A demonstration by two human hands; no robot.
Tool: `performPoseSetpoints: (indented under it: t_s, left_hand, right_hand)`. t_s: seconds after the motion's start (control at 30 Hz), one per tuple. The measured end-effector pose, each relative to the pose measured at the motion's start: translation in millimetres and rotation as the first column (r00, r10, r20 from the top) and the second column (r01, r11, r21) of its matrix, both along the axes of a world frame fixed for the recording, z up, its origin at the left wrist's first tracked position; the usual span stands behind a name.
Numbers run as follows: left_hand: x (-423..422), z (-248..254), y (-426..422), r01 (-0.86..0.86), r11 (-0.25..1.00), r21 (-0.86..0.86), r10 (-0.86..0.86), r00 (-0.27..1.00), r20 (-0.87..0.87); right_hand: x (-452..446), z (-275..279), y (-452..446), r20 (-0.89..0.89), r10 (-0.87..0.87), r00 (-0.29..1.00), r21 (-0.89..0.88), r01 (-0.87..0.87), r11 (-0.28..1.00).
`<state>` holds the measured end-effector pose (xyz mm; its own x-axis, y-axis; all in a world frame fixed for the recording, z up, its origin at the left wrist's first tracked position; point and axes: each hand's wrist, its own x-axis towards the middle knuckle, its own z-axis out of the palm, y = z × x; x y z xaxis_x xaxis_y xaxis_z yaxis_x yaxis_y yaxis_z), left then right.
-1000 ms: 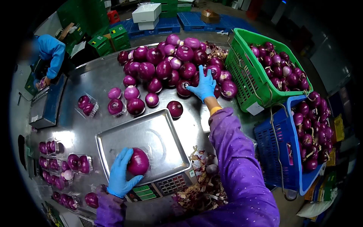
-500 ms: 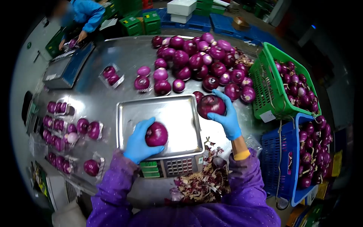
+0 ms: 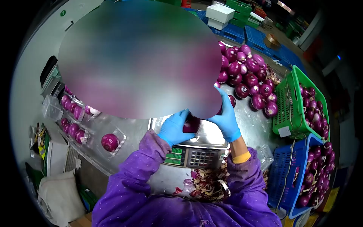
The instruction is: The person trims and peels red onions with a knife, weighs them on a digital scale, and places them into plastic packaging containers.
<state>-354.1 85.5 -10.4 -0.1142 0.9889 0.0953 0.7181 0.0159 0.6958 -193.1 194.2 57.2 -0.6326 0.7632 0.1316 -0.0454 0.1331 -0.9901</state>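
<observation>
My left hand (image 3: 174, 128), in a blue glove, is closed around a red onion (image 3: 191, 125) over the steel pan (image 3: 208, 140) of a digital scale. My right hand (image 3: 228, 120), gloved too, curves at the pan's right side; a dark purple sliver of a red onion shows between its thumb and fingers, the rest lost behind a large blurred patch. Below my hands is the scale's keypad (image 3: 202, 158) with a lit green display (image 3: 174, 155). On the left of the table, one red onion (image 3: 110, 142) lies in a clear plastic tray.
A pile of red onions (image 3: 250, 79) lies at the back right. Beside it stand a green crate (image 3: 283, 109) and a blue crate (image 3: 281, 160) with more onions. Onion skins (image 3: 210, 183) litter the table's near side. Packed onion trays (image 3: 73, 130) sit at far left. Blur hides the upper middle.
The view has swung left, so the scale and crates appear further right. My hands have come closer together over the pan. A blurred patch now covers the upper middle.
</observation>
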Motion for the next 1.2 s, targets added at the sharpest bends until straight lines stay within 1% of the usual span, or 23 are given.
performPoseSetpoints:
  t_s: [0.07, 0.1, 0.17, 0.23, 0.27, 0.37, 0.4, 0.43, 0.5, 0.6, 0.67, 0.7, 0.77, 0.83, 0.87, 0.9, 0.93, 1.0, 1.07, 1.1, 1.13, 1.17, 1.2]
  left_hand:
    - [6.4, 4.0, -9.9, 0.004, 0.999, 0.050, 0.004, 0.988, -0.157]
    - [14.1, 9.2, -19.3, -0.006, 0.987, 0.159, 0.046, 0.968, -0.247]
    - [23.5, 8.2, -41.6, 0.088, 0.971, 0.222, -0.020, 0.957, -0.291]
    - [30.4, -3.6, -61.6, 0.199, 0.939, 0.280, -0.130, 0.960, -0.247]
    - [28.2, -6.2, -70.0, 0.216, 0.928, 0.302, -0.184, 0.974, -0.131]
    - [-1.3, -2.1, -80.6, -0.084, 0.889, 0.450, -0.035, 0.968, 0.249]
    - [-12.3, 3.8, -82.9, -0.243, 0.893, 0.378, 0.083, 0.916, 0.393]
    - [-22.4, 10.2, -79.2, -0.280, 0.868, 0.410, 0.161, 0.940, 0.300]
    - [-41.7, 22.3, -65.2, -0.330, 0.807, 0.490, 0.321, 0.941, 0.107]
    - [-50.7, 5.3, -41.2, -0.202, 0.895, 0.398, 0.221, 0.975, -0.002]
    - [-55.6, -25.0, -30.3, -0.254, 0.917, 0.308, 0.185, 0.954, 0.238]
    - [-56.1, -23.9, -26.8, -0.268, 0.929, 0.256, 0.168, 0.920, 0.353]
    - [-59.5, -20.2, -30.3, -0.272, 0.948, 0.163, 0.217, 0.932, 0.292]
    - [-65.2, -29.0, -37.1, -0.244, 0.954, 0.174, 0.160, 0.906, 0.393]
    - [-72.4, -42.2, -40.6, -0.238, 0.932, 0.274, 0.150, 0.940, 0.306]
    - [-78.3, -42.2, -46.9, -0.249, 0.936, 0.250, 0.155, 0.926, 0.344]
    - [-83.6, -39.3, -52.4, -0.264, 0.938, 0.226, 0.163, 0.909, 0.384]
    - [-92.9, -20.7, -61.0, -0.329, 0.939, 0.105, 0.245, 0.848, 0.470]
    - [-99.6, -20.0, -47.2, -0.349, 0.934, 0.077, 0.238, 0.768, 0.595]
    - [-100.6, -17.5, -43.2, -0.364, 0.929, 0.068, 0.237, 0.724, 0.648]
    - [-80.8, -1.0, -32.2, -0.299, 0.947, 0.116, 0.100, 0.620, 0.778]
    - [-79.2, -17.1, -16.2, -0.161, 0.960, 0.230, -0.027, 0.763, 0.646]
    - [-63.1, 10.7, -15.9, -0.108, 0.991, -0.081, 0.133, 0.682, 0.719]
  right_hand:
    - [-27.1, -1.2, 6.6, -0.005, 0.085, 0.996, 0.118, -0.084, 0.989]
    - [-37.9, 3.3, 8.4, 0.024, 0.134, 0.991, 0.135, -0.136, 0.982]
    - [-61.6, -8.0, 18.1, 0.058, 0.247, 0.967, 0.170, -0.253, 0.952]
    - [-87.9, -32.3, 30.0, 0.098, 0.333, 0.938, 0.376, -0.344, 0.860]
    - [-96.8, -40.9, 34.6, 0.108, 0.345, 0.932, 0.481, -0.353, 0.802]
    - [-108.7, -55.9, 44.0, 0.212, 0.423, 0.881, 0.467, -0.471, 0.749]
    - [-111.2, -55.7, 43.1, 0.212, 0.437, 0.874, 0.459, -0.484, 0.745]
    - [-113.8, -54.8, 41.7, 0.213, 0.451, 0.867, 0.451, -0.497, 0.741]
    - [-115.7, -55.9, 33.3, 0.219, 0.414, 0.884, 0.424, -0.468, 0.776]
    - [-116.2, -58.2, 18.9, 0.308, 0.326, 0.894, 0.447, -0.438, 0.780]
    - [-111.8, -38.5, -0.3, 0.446, 0.177, 0.877, 0.480, -0.401, 0.780]
    - [-108.3, -35.8, -0.3, 0.432, 0.146, 0.890, 0.496, -0.369, 0.786]
    - [-101.9, -34.3, -0.9, 0.406, 0.089, 0.910, 0.520, -0.309, 0.796]
    - [-72.7, -37.7, 6.4, 0.363, 0.039, 0.931, 0.443, -0.210, 0.872]
    - [-58.2, -39.3, 10.0, 0.338, 0.012, 0.941, 0.402, -0.156, 0.902]
    - [-36.2, -40.9, 16.5, 0.390, 0.005, 0.921, 0.223, -0.100, 0.970]
    - [-16.0, -51.4, 17.8, 0.288, -0.082, 0.954, 0.293, -0.007, 0.956]
    - [30.4, -55.9, 9.1, 0.356, -0.202, 0.912, 0.350, 0.071, 0.934]
    - [61.2, -77.8, -4.8, 0.390, -0.163, 0.906, 0.066, 0.149, 0.987]
    - [61.8, -71.9, -20.2, 0.319, -0.044, 0.947, -0.283, 0.140, 0.949]
    - [59.5, -69.4, -31.4, 0.320, -0.008, 0.947, -0.331, 0.120, 0.936]
    - [54.3, -69.8, -40.3, 0.317, 0.035, 0.948, -0.377, 0.092, 0.922]
    - [46.5, -75.7, -47.1, 0.258, 0.037, 0.965, -0.455, 0.088, 0.886]
